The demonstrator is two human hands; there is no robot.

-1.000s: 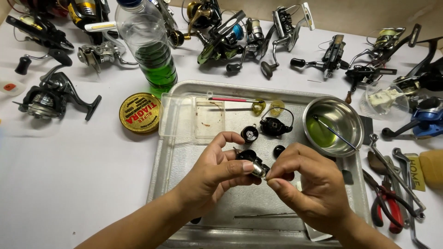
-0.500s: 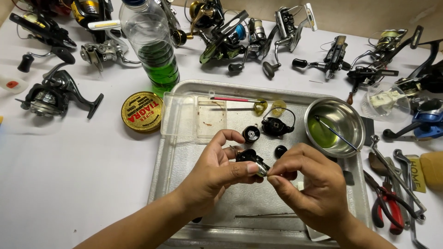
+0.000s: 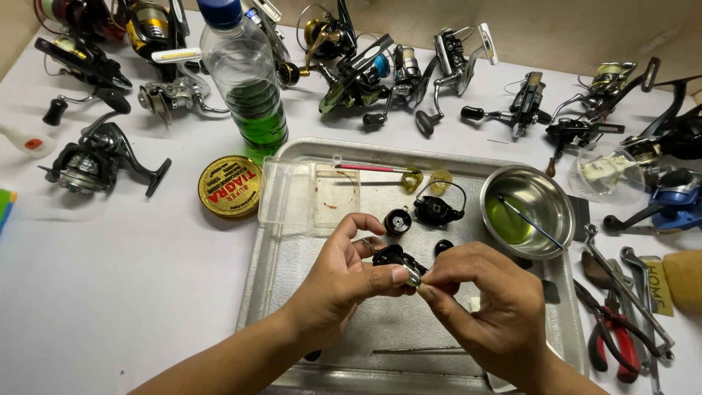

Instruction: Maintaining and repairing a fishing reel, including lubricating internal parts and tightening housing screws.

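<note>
Fingers hide most of the small black reel part (image 3: 395,257). Left hand (image 3: 344,281) pinches it closed. Right hand (image 3: 486,307) nips its silvery end.

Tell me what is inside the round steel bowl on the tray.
The steel bowl holds a shallow pool of yellow-green liquid, with a thin metal rod leaning across it. Whatever lies beneath the liquid cannot be made out.

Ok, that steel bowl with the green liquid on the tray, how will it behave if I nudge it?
The steel bowl would probably slide easily on the metal tray. Its shallow green liquid could slosh. The thin rod leaning inside may roll or slip out.
</note>
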